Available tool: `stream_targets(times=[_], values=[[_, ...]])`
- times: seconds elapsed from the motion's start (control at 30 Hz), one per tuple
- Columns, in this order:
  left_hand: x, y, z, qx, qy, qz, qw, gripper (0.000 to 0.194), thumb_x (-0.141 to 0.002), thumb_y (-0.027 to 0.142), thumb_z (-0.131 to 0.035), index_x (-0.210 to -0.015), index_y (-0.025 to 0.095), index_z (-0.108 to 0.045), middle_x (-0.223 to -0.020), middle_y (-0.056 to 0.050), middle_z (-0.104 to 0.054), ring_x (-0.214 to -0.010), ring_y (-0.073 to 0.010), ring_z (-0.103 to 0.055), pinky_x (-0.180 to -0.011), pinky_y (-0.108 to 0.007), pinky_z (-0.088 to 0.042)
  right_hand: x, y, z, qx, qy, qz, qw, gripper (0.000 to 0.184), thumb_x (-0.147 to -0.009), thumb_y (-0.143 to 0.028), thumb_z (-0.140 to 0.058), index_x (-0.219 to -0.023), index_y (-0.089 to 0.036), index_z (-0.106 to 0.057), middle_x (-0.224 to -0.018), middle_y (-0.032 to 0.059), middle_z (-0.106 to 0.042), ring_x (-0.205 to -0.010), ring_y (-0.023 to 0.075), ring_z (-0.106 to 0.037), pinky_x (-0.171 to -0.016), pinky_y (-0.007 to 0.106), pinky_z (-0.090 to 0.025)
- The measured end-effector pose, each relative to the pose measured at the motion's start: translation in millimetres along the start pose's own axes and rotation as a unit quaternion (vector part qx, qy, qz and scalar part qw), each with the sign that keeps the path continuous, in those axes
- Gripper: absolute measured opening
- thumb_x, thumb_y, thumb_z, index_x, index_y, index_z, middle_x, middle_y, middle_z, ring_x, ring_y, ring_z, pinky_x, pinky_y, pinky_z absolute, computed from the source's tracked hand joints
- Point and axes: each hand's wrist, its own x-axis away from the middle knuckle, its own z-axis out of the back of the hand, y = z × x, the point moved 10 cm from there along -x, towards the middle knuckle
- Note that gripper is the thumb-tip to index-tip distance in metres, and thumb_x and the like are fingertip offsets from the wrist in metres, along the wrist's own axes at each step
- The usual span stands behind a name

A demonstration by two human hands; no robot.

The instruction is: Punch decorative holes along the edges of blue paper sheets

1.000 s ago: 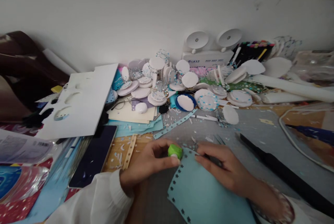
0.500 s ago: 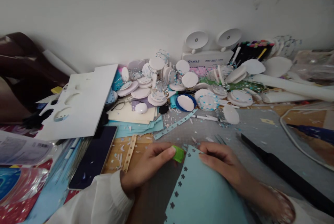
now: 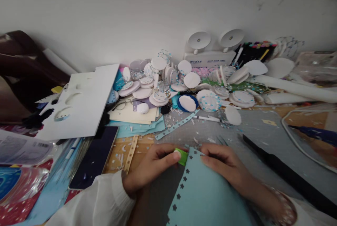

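Between the thumb and fingers of my left hand (image 3: 155, 163) is a small green craft punch (image 3: 182, 156), its white button under the thumb. The punch sits at the upper left edge of a light blue sheet (image 3: 207, 191); whether the edge is inside its slot I cannot tell. A row of flower-shaped holes runs down the sheet's left side. My right hand (image 3: 226, 166) pinches the sheet near its top corner, with the thumb on the near face and the other fingers behind.
A black craft knife (image 3: 284, 173) lies right of my right hand on the grey mat (image 3: 252, 124). Left are a dark phone (image 3: 96, 159) and a punched cream strip (image 3: 131, 154). A punched blue strip (image 3: 176, 126) lies ahead, before piled white discs (image 3: 186, 103).
The blue sheet has turned more upright and its punched edge has shifted right. My left hand has turned the green punch and moved it slightly right, against the sheet's edge.
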Motion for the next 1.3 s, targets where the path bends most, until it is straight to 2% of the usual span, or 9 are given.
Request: stream_targets(times=[0.3,0.53,0.7,0.77,0.87,0.93,1.07,1.3], values=[[0,-2,0.2,0.026,0.004,0.007,1.0,0.051,-0.078,0.055,-0.071,-0.111,0.016,-0.073,-0.11,-0.01,-0.073,-0.102,-0.0275,-0.064,-0.09,-0.035,-0.048,1,-10,3,0.074,0.027,0.049,0.996,0.034,-0.091,-0.038,-0.047,-0.061,-0.022,-0.042,-0.058,-0.0038,-0.039,-0.054,0.0129,-0.039,-0.049,0.025,-0.031],[1,-7,-1.6,0.03,0.003,0.013,0.999,0.054,-0.071,0.045,-0.08,-0.115,0.016,-0.072,-0.1,-0.009,-0.074,-0.091,-0.0248,-0.065,-0.08,-0.032,-0.048,5,-17,5,0.139,0.062,0.109,0.982,0.032,-0.093,-0.029,-0.046,-0.062,-0.022,-0.042,-0.056,-0.004,-0.042,-0.052,0.0125,-0.041,-0.049,0.025,-0.031],[0,-4,-2.1,0.003,-0.006,-0.007,1.0,0.056,-0.066,0.032,-0.085,-0.118,0.016,-0.07,-0.112,-0.009,-0.071,-0.106,-0.0272,-0.061,-0.095,-0.034,-0.043,7,-23,-5,0.192,0.036,0.149,0.969,0.025,-0.094,-0.023,-0.046,-0.069,-0.022,-0.049,-0.062,-0.0023,-0.05,-0.059,0.0133,-0.05,-0.056,0.025,-0.037],[0,-2,-2.9,0.002,-0.01,-0.015,1.0,0.053,-0.065,0.031,-0.086,-0.114,0.016,-0.071,-0.107,-0.008,-0.072,-0.102,-0.0261,-0.061,-0.092,-0.034,-0.043,8,-27,-7,0.193,0.034,0.169,0.966,0.023,-0.095,-0.022,-0.047,-0.072,-0.021,-0.051,-0.064,-0.0017,-0.052,-0.061,0.0134,-0.052,-0.057,0.025,-0.038],[0,1,-4.7,-0.005,-0.015,-0.03,0.999,0.034,-0.066,0.031,-0.085,-0.093,0.014,-0.073,-0.085,-0.004,-0.068,-0.084,-0.0204,-0.059,-0.078,-0.029,-0.044,9,-32,-7,0.19,0.04,0.19,0.962,0.021,-0.095,-0.02,-0.046,-0.075,-0.022,-0.052,-0.067,-0.0004,-0.055,-0.063,0.014,-0.053,-0.058,0.025,-0.04],[0,4,-5.1,-0.021,-0.014,-0.041,0.999,0.027,-0.066,0.031,-0.084,-0.082,0.014,-0.07,-0.078,-0.002,-0.063,-0.078,-0.0176,-0.055,-0.074,-0.027,-0.042,9,-34,-7,0.19,0.043,0.197,0.961,0.021,-0.095,-0.02,-0.046,-0.074,-0.022,-0.051,-0.066,-0.0001,-0.055,-0.063,0.0144,-0.053,-0.058,0.026,-0.04],[0,9,-4.1,-0.022,-0.005,-0.067,0.998,0.03,-0.063,0.03,-0.086,-0.082,0.015,-0.068,-0.085,-0.003,-0.062,-0.083,-0.0188,-0.055,-0.078,-0.027,-0.042,10,-35,-6,0.189,0.044,0.2,0.96,0.023,-0.095,-0.022,-0.046,-0.072,-0.023,-0.049,-0.063,-0.0011,-0.052,-0.06,0.0143,-0.051,-0.055,0.026,-0.039],[0,0,-4.3,-0.017,-0.008,-0.038,0.999,0.032,-0.063,0.032,-0.086,-0.083,0.016,-0.067,-0.078,-0.001,-0.06,-0.078,-0.0173,-0.053,-0.073,-0.026,-0.041,9,-34,-8,0.193,0.048,0.205,0.958,0.022,-0.095,-0.022,-0.047,-0.073,-0.023,-0.05,-0.065,-0.0002,-0.054,-0.061,0.0151,-0.053,-0.056,0.027,-0.041]])
